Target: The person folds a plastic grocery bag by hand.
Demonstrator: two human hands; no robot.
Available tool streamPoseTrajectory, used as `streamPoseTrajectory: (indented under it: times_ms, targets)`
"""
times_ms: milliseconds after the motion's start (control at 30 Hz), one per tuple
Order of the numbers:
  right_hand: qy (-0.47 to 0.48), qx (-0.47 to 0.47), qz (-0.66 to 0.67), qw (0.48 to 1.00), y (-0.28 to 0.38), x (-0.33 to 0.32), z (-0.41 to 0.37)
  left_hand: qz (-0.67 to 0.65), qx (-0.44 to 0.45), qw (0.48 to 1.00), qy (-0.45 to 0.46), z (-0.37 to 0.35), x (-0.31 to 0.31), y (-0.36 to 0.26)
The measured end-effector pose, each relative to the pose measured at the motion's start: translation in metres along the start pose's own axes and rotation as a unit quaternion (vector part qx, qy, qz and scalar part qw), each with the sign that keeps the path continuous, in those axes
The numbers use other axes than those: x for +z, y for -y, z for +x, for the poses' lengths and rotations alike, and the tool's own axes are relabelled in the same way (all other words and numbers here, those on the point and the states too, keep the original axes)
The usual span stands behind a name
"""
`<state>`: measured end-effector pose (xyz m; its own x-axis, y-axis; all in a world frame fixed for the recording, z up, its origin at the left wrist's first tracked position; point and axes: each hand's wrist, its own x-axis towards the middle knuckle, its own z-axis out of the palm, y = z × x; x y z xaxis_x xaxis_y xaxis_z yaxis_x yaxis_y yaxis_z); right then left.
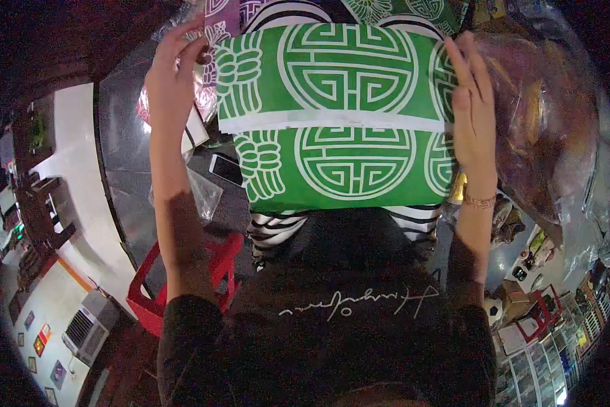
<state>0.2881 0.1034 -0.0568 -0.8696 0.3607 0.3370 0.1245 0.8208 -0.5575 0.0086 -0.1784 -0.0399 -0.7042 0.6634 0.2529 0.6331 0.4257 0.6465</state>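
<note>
Seemingly mid-fold, gripped the green patterned sheet (332, 115) by its side edges with left hand (173, 74) and right hand (471, 102), fingers pinched on it, likely needing matched edges next.

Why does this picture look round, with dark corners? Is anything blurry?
Head view: a fisheye lens curves the room and blackens the corners; the green patterned sheet, held by the left hand and right hand, is bright and sharp; the lower edge is dim.
</note>
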Motion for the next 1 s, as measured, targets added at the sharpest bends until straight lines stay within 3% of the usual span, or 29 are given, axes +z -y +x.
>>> streamPoseTrajectory:
  times_ms: [33, 100, 167, 233, 333, 433, 533, 733, 800, 1000]
  targets:
    - [0.000, 0.003, -0.001, 1.000, 0.000, -0.004, -0.004, 0.112, 0.069, 0.990, -0.055, -0.005, -0.005, 0.000]
    - [-0.058, -0.029, -0.064, 0.996, 0.004, -0.015, -0.018, 0.085, 0.057, 0.993, -0.056, -0.031, -0.009, -0.015]
    - [-0.038, -0.059, -0.133, 0.989, -0.004, -0.026, -0.038, 0.061, 0.044, 0.995, -0.064, -0.059, -0.016, -0.036]
    - [-0.004, -0.092, -0.215, 0.972, -0.003, -0.036, -0.054, 0.241, 0.178, 0.953, 0.050, -0.085, -0.017, -0.046]
    - [0.056, -0.144, -0.224, 0.962, 0.005, -0.044, -0.064, 0.177, 0.246, 0.948, 0.093, -0.106, -0.004, -0.046]
    - [0.103, -0.172, -0.223, 0.954, 0.019, -0.048, -0.059, 0.222, 0.229, 0.933, 0.163, -0.107, -0.003, -0.058]
    - [0.137, -0.190, -0.230, 0.945, 0.021, -0.052, -0.057, 0.188, 0.265, 0.932, 0.159, -0.100, -0.009, -0.057]
    - [0.130, -0.137, -0.254, 0.949, 0.008, -0.053, -0.062, 0.170, 0.253, 0.937, 0.170, -0.105, -0.010, -0.054]
    - [0.050, -0.028, -0.137, 0.989, 0.007, -0.052, -0.060, 0.167, 0.255, 0.935, 0.184, -0.106, -0.009, -0.053]
    - [0.038, -0.003, -0.007, 0.999, 0.017, -0.057, -0.059, 0.171, 0.246, 0.934, 0.195, -0.111, -0.007, -0.052]
